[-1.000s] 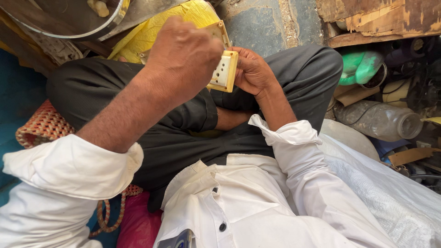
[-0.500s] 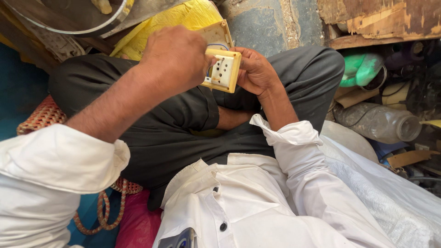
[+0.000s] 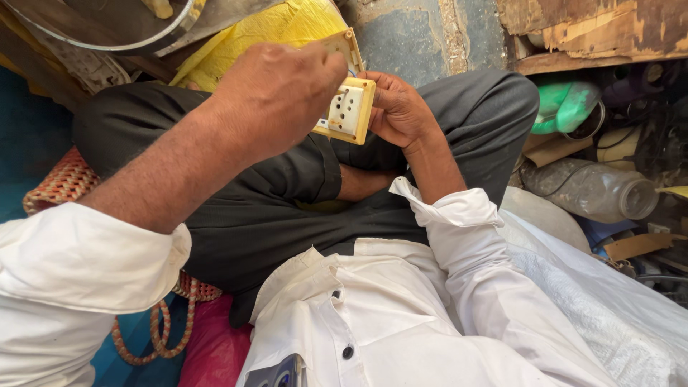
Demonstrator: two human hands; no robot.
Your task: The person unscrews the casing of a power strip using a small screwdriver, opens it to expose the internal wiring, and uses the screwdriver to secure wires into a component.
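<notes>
1. The fingers of the right hand (image 3: 398,107) are wrapped around the right edge of a cream-yellow plastic socket plate with round pin holes (image 3: 349,109), clamped on it with the thumb toward its face.
2. The left hand (image 3: 276,97) has its fingers curled together at the plate's upper left edge; the knuckles hide the tips, so I cannot tell whether they pinch the plate or something small against it.
3. The socket plate sits between the two hands, touching both, held up above the lap in black trousers (image 3: 272,208). Its holed face looks toward the camera and its long axis runs roughly up and down, slightly tilted.
4. Behind the plate's top edge a second cream plastic piece (image 3: 344,44) shows, partly hidden.
5. The left forearm comes in from the plate's lower left, raised, white sleeve (image 3: 79,265) rolled; the right wrist bends up from below the plate.
6. Right of the plate, well apart, lies a clear plastic bottle (image 3: 588,190) on its side; above left, yellow sheeting (image 3: 287,29).
</notes>
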